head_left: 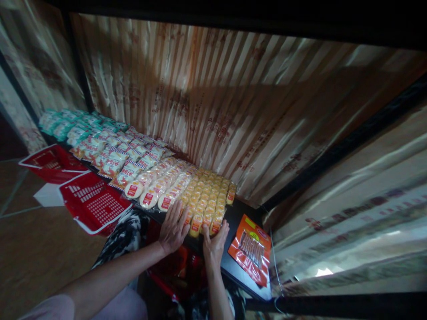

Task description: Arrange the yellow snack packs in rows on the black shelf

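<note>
Yellow packs [203,198] stand in close rows on the dark shelf [238,272]; the rightmost row is short and judged incomplete. White round packs [147,198] to their left appear fully ranged. Left hand [174,227] and right hand [215,240] are open, gripping nothing, apparently touching the yellow fronts. An orange bag [252,249] lies apart at right. Red baskets [96,202] crowd the shelf's front; a curtain [200,98] limits the back.
</note>
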### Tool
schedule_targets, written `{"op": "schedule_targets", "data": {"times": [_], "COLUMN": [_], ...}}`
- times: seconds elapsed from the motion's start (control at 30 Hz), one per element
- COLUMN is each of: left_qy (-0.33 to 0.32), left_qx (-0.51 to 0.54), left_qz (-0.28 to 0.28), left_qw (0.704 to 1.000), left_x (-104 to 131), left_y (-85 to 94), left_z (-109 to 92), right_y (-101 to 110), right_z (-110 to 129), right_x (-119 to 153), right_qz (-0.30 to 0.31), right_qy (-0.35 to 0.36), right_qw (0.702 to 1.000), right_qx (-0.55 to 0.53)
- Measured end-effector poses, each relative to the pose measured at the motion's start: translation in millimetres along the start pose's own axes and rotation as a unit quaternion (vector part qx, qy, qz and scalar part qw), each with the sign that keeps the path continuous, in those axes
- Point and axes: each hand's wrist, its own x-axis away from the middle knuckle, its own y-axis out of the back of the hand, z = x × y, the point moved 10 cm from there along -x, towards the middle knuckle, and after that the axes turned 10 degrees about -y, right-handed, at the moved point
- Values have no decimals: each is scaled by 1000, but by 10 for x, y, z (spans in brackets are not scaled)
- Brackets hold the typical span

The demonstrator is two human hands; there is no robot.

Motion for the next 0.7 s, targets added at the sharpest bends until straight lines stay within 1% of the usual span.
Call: {"op": "schedule_targets", "data": {"times": [0.27, 0.43, 0.57, 0.7], "left_qy": [-17, -26, -38, -41], "left_qx": [-3, -6, -8, 3], "left_qz": [2, 2, -8, 2], "left_qw": [1000, 1000, 999, 999], "left_x": [-102, -142, -152, -151], "left_y": [-9, -21, -4, -5], "left_z": [-39, -52, -67, -69], "right_y": [-88, -122, -119, -113], "right_z": [55, 34, 55, 69], "right_x": [-15, -11, -10, -8], "right_qz": [11, 17, 20, 38], "right_qy": [16, 11, 15, 12], "right_qw": [1000, 1000, 1000, 999], "right_qx": [-1, -8, -14, -17]}}
